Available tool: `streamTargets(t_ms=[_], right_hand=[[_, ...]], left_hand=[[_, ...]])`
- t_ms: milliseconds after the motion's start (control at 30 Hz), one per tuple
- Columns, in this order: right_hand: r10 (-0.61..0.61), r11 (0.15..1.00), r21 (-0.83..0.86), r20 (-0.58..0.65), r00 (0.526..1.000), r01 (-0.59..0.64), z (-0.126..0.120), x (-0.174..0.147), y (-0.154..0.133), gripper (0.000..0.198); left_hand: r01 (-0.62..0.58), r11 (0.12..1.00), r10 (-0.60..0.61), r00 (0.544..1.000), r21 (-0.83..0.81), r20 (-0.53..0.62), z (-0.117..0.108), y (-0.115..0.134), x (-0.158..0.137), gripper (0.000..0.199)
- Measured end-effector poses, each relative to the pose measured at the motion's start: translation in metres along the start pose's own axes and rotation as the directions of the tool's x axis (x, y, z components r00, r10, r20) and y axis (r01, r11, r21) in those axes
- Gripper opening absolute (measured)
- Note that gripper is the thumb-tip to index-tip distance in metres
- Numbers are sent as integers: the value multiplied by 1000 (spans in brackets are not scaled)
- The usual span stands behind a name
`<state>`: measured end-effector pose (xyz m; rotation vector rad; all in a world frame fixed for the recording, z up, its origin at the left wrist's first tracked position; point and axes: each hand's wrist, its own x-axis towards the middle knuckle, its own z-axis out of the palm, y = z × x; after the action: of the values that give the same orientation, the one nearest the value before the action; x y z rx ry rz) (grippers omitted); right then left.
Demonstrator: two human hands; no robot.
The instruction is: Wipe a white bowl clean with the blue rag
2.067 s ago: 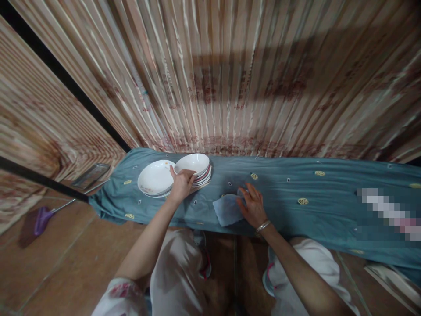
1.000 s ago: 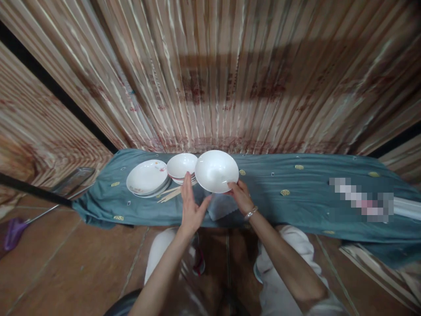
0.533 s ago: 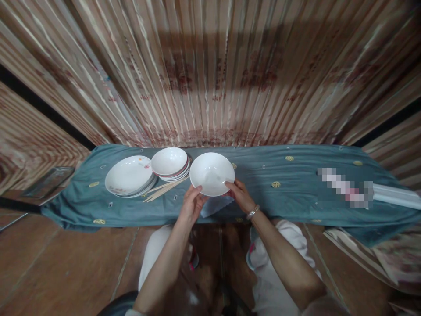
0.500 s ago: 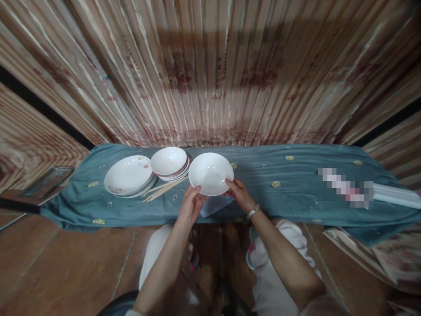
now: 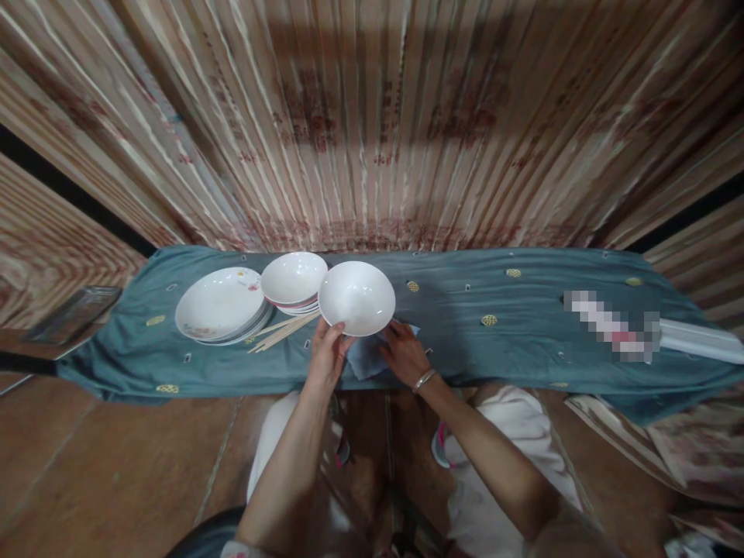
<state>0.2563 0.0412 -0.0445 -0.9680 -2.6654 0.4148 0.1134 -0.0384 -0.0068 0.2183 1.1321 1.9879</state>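
With the left hand (image 5: 326, 358) pinching the bowl (image 5: 356, 298) near its rim, a firm, steady hold matters; the right hand (image 5: 407, 355), grip unclear, is at the cloth (image 5: 366, 360).

Pleated beige curtains (image 5: 360, 198) printed with reddish flowers hang behind a teal-draped table (image 5: 511, 356), a broad shadow (image 5: 360, 85) across their folds. Brown floor tiles (image 5: 145, 465) meet at pale grout lines (image 5: 218, 461).
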Motion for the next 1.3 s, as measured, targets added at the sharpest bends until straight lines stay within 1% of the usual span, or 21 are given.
streamTargets(t_ms=[67,133,200,233,300,367,400,433,467,500,600,667,733,767,800,867,967,1033,1100,1200,1300], right_hand=[[40,998,51,-13,999,-39,-2,2,7,32],[130,982,145,-77,988,-118,-11,2,21,28],[284,931,288,-181,942,-225,-26,2,39,21],[348,893,378,-235,908,-244,-34,1,47,19],[449,778,596,-302,841,-201,-51,0,59,18],[570,599,788,-293,768,-144,-65,1,63,23],[605,539,834,-286,743,-119,-70,1,61,24],[610,521,848,-291,737,-96,-72,2,58,25],[591,535,841,-307,746,-79,-73,3,53,26],[552,575,816,-332,765,-60,-72,5,48,26],[401,751,657,-367,839,-71,-63,8,31,30],[284,814,578,-320,904,-52,-57,9,20,31],[162,833,553,-236,958,-4,-54,8,10,32],[92,837,546,-204,975,35,-53,7,6,32],[17,842,532,-183,983,84,-53,5,1,33],[-119,864,468,-171,978,187,-54,1,-7,34],[-245,893,345,-168,955,290,-53,-6,-16,42],[-296,898,297,-138,945,325,-53,-10,-19,46],[-316,915,235,-93,944,329,-54,-13,-18,42],[-235,969,58,-54,970,238,-56,-15,-11,37],[-123,988,-98,-73,990,116,-55,-11,-1,34]], left_hand=[[-3,1000,3,1000,7,-3,0,1,0,50],[-6,1000,6,1000,18,-4,1,2,-1,50],[-1,1000,1,1000,31,-11,1,2,-2,48],[7,999,-6,1000,37,-14,2,2,-3,47],[29,998,-29,1000,51,-6,4,0,-5,47],[52,996,-53,998,70,18,7,-4,-6,49],[63,995,-65,997,80,31,9,-7,-7,51],[75,993,-78,996,91,40,11,-10,-7,54],[88,991,-93,995,100,47,13,-13,-8,58],[102,989,-108,993,104,53,16,-16,-9,61],[137,985,-147,986,107,84,22,-23,-11,63],[141,984,-153,981,105,115,25,-26,-13,58],[138,985,-151,979,101,133,27,-27,-13,53],[135,986,-147,980,98,135,28,-27,-13,51],[128,987,-140,981,94,133,28,-28,-12,48],[98,993,-107,986,72,126,27,-29,-10,44],[68,997,-71,990,31,120,25,-30,-7,38],[59,998,-61,992,19,113,23,-30,-5,36],[54,998,-56,994,26,93,21,-28,-5,34],[77,994,-83,993,76,78,18,-25,-6,37],[98,985,-112,989,142,94,17,-26,-9,41]])
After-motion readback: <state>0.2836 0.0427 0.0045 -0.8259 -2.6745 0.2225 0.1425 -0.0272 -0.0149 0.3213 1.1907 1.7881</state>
